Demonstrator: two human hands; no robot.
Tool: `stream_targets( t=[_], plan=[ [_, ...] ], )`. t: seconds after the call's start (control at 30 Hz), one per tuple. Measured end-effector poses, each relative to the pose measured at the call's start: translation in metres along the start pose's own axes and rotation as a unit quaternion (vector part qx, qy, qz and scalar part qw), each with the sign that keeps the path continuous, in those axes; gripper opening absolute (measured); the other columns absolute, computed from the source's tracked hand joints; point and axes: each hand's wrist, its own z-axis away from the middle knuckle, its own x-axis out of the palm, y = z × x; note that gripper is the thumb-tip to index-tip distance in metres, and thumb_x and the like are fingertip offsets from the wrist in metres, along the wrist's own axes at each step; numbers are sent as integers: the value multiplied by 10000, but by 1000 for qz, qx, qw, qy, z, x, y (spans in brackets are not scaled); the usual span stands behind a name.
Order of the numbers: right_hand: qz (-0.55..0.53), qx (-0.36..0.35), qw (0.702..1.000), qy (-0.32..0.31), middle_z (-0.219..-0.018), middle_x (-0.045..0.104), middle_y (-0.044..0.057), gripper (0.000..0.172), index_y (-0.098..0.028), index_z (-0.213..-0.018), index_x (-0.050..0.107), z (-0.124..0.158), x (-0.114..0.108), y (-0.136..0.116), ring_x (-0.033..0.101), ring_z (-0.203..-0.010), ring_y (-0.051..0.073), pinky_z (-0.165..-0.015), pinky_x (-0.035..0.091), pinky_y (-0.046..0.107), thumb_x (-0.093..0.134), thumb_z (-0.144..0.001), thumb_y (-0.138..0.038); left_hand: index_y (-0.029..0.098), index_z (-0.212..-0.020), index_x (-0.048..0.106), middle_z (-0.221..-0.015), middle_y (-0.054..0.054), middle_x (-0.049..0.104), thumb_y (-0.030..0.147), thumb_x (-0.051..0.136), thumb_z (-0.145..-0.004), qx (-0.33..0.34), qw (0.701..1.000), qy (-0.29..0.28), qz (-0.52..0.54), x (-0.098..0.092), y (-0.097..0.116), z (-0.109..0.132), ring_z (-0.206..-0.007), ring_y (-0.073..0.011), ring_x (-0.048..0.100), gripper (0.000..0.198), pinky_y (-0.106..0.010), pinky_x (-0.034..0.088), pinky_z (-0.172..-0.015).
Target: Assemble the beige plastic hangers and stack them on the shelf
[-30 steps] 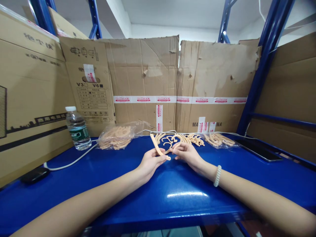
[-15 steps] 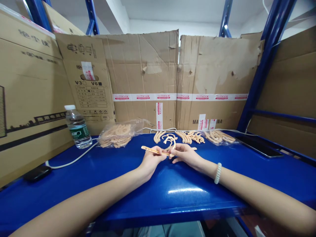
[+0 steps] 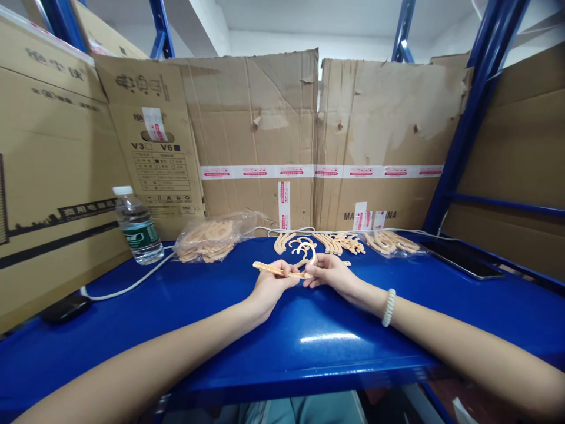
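Observation:
My left hand (image 3: 274, 286) is closed around a beige plastic hanger arm (image 3: 267, 268), a slim bar whose free end points left. My right hand (image 3: 330, 274) pinches a curved beige hanger hook (image 3: 313, 253) at its base, with the hook's curl rising above the fingers. Hook and arm meet between the two sets of fingertips, just over the blue table (image 3: 282, 347); fingers hide whether they are joined. Behind my hands lie loose hooks (image 3: 300, 242), curved hanger arms (image 3: 327, 244) and a pile of small beige pieces (image 3: 351, 242).
Clear plastic bags of beige parts lie at left (image 3: 207, 238) and right (image 3: 391, 241). A water bottle (image 3: 140, 232), a black mouse-like object (image 3: 66, 308), a white cable (image 3: 128, 291) and a dark phone or tablet (image 3: 461, 260) are around. Cardboard (image 3: 256, 141) walls the back.
My right hand has shifted slightly and its fingers have closed in more around the hook's base. The hook has tilted a little to the right; the left hand keeps its hold.

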Motion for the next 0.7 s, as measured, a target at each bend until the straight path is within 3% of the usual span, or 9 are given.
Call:
stream_targets(
  t=[0.7],
  plan=[
    [9,-13,1000,4,-584,649,-6,439,-176,-735,482,2,2,2,667,-533,152,-518,508,235,786,-625,-473,168,-552,454,-700,7,608,171,757,-537,12,999,-8,-36,0,0,0,-692,-138,597,303,-255,448,-672]
  ],
)
